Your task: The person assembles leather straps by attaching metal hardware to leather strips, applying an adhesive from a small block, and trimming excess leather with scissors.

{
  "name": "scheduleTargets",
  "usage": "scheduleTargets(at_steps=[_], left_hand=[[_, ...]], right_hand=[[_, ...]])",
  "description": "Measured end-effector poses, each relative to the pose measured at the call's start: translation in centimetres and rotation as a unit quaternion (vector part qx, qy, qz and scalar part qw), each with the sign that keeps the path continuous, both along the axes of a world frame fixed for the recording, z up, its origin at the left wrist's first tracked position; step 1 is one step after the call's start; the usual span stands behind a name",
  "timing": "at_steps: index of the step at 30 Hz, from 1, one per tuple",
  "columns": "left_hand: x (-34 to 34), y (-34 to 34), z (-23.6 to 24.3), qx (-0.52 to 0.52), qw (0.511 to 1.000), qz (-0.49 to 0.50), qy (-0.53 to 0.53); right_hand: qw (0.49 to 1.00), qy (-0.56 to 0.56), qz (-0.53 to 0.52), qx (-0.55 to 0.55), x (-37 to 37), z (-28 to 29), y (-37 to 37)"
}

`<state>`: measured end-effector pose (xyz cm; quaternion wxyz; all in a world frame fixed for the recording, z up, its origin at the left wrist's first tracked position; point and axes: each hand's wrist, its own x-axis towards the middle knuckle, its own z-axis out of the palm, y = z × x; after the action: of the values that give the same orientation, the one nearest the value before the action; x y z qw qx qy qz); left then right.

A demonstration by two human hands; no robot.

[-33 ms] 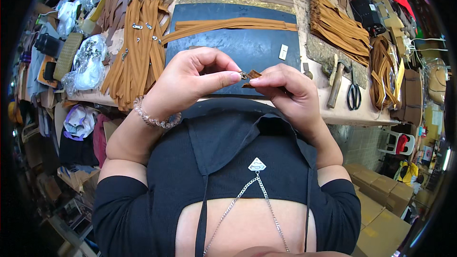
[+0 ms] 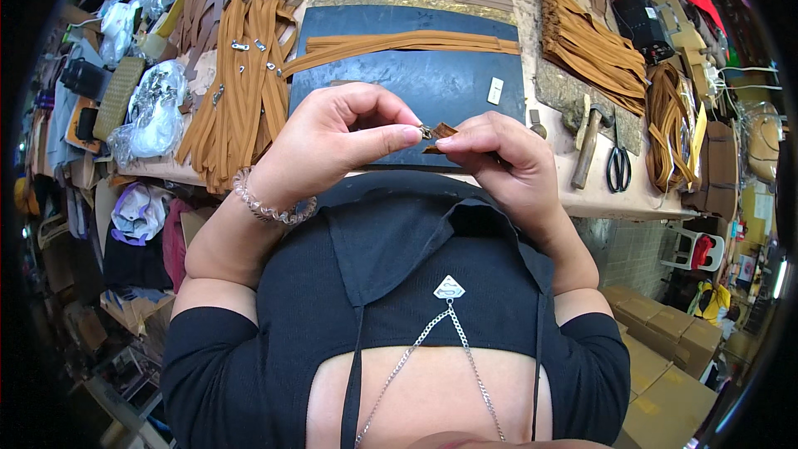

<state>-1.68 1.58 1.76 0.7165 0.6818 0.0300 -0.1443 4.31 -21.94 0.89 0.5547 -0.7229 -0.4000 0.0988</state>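
Between thumb and forefinger, my left hand (image 2: 345, 129) pinches a small metal zipper slider (image 2: 426, 131). My right hand (image 2: 505, 148), closed too, grips the end of a brown zipper tape (image 2: 445, 130) right beside the slider. The two meet over the near edge of a dark cutting mat (image 2: 399, 87); whether the tape is inside the slider I cannot make out. Further up the mat lie long tan zipper tapes (image 2: 399, 41). A bundle of tan zippers (image 2: 237, 108), some with silver sliders (image 2: 240, 46) on it, is spread left of the mat.
At the right are another tan zipper bundle (image 2: 586, 41), a hammer (image 2: 587, 150), black-handled scissors (image 2: 618, 168) and a coiled brown bundle (image 2: 667, 129). A small pale rectangular piece (image 2: 495, 91) rests on the mat. Plastic bags (image 2: 158, 108) crowd the left, cardboard boxes (image 2: 665, 341) the lower right.
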Motion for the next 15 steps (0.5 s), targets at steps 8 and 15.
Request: scheduleTargets(at_steps=[8,15], left_hand=[[0.02,0.01,0.11,0.004,1.000,-0.011,0.015],[-0.03,-0.02,-0.06,0.015,0.999,-0.024,-0.029]], right_hand=[[0.999,-0.023,0.023,0.005,0.22,-0.03,-0.13],[0.999,-0.042,0.032,-0.005,0.36,0.25,-0.09]])
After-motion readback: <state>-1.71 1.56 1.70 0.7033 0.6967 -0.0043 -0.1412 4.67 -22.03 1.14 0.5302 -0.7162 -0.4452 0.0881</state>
